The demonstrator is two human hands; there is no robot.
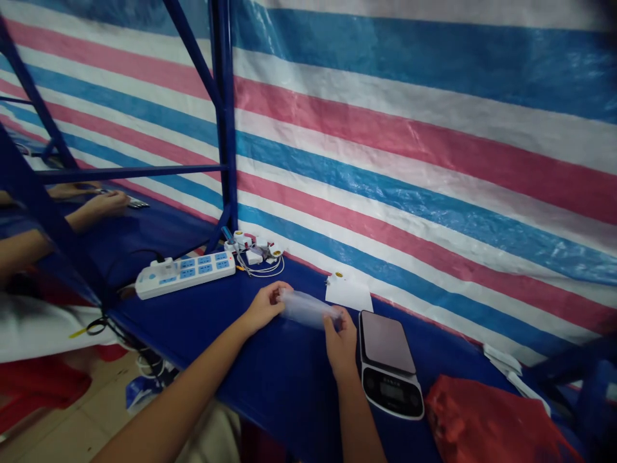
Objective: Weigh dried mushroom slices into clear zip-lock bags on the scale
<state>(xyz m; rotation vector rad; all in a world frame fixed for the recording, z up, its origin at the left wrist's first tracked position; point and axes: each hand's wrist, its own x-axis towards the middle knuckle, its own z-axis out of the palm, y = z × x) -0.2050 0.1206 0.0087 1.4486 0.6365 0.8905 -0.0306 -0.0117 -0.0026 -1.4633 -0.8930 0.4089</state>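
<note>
A clear plastic bag [304, 310], smeared by motion, stretches between my two hands above the blue tabletop [279, 379]. My left hand [267, 305] pinches its left end between thumb and fingers. At the other end, my right hand [341, 334] has its fingers closed on the plastic. I cannot make out anything inside the bag. Just right of my right hand lies a kitchen scale [389, 363] with a bare grey plate and a dark display. Behind the bag, a white sheet of paper [349, 294] rests against the striped tarp.
A white power strip [186, 275] lies at the left, beside several chargers and cables [255, 251]. A red plastic bag [491, 421] sits at the front right. Blue metal posts [224, 122] rise at the left. Beyond them, a co-worker's hands [103, 202] hold a small item.
</note>
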